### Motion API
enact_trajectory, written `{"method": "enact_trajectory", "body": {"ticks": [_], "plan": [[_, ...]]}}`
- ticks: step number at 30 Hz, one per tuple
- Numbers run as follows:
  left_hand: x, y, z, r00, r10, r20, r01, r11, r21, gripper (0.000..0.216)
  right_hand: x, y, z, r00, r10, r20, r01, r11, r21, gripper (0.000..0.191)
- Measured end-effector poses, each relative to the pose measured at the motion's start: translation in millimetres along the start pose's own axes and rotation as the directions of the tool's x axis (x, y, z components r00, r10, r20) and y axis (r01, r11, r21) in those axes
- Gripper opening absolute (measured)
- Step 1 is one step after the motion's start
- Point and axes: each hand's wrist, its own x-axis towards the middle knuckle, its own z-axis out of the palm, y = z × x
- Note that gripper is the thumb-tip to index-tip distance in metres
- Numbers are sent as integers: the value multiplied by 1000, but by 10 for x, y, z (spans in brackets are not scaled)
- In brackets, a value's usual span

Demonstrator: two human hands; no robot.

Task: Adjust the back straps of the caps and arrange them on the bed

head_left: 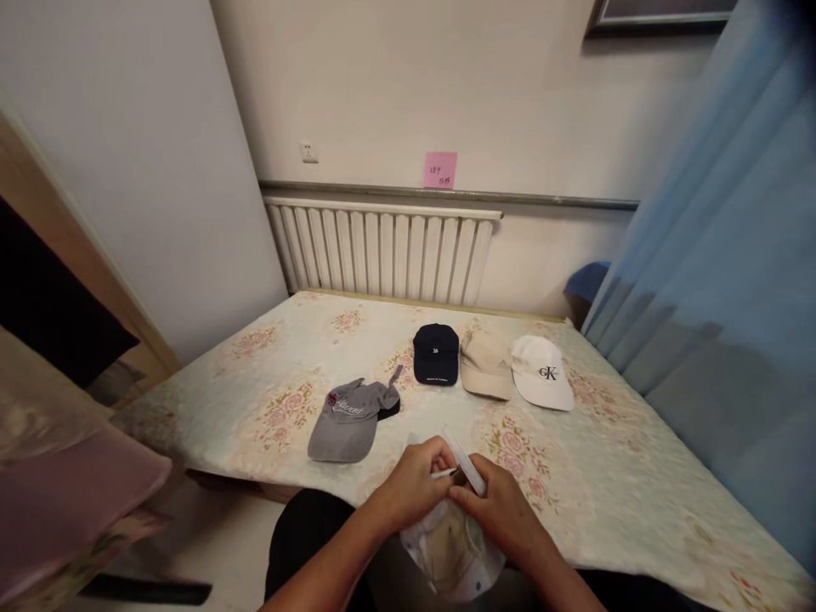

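A pale cap with a beige panel [446,552] lies over my lap at the bed's near edge, its hollow or crown partly hidden by my hands. My left hand [416,478] is closed, fingertips pinching one white strap end of this cap. Across from it, my right hand [501,503] grips the other white strap piece between thumb and fingers, and that piece sticks up at a slant. The two hands nearly meet. Beyond my left hand, a grey cap with white lettering [348,418] rests on the bed, its back strap loose and raised.
On the floral bed cover [255,425], a black cap [436,354], a beige cap [485,364] and a white cap [541,371] sit side by side. A radiator [388,251] stands behind the bed. Blue curtain [720,297] hangs at right; pinkish fabric [76,493] hangs at left.
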Motion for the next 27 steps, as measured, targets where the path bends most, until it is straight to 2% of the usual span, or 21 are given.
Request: {"method": "enact_trajectory", "body": {"ticks": [2, 6, 9, 11, 14, 16, 20, 24, 27], "plan": [[21, -42, -25, 997, -56, 58, 61, 994, -92, 10, -12, -29, 15, 999, -20, -39, 16, 996, -84, 12], [27, -113, -110, 973, -151, 175, 199, 932, -302, 21, 5, 3, 36, 997, -41, -58, 33, 991, -127, 13], [22, -133, -174, 968, -164, 190, 229, 889, -398, 27, 33, 48, 35, 999, -26, -36, 22, 994, -109, 14], [15, -134, -214, 967, -162, 197, 229, 894, -386, 27, 49, 71, 31, 1000, -13, -15, 11, 996, -87, 13], [-18, -112, -251, 963, -142, 227, 207, 933, -294, 22, 67, 96, 26, 1000, 11, -2, -11, 998, -55, 14], [-61, -81, -237, 971, -106, 213, 146, 972, -182, 27, 73, 101, 25, 999, 38, 13, -37, 999, -20, 16], [-147, -46, -78, 999, 24, 32, -27, 992, 124, 30, 65, 73, 31, 995, 82, 64, -87, 992, 88, 20], [-170, -118, 122, 985, 87, -151, -39, 954, 297, 19, 51, 56, 48, 991, 86, 98, -103, 978, 179, 23], [-168, -176, 186, 973, 124, -194, -42, 923, 382, 15, 58, 85, 63, 989, 90, 116, -116, 962, 246, 26]]}}
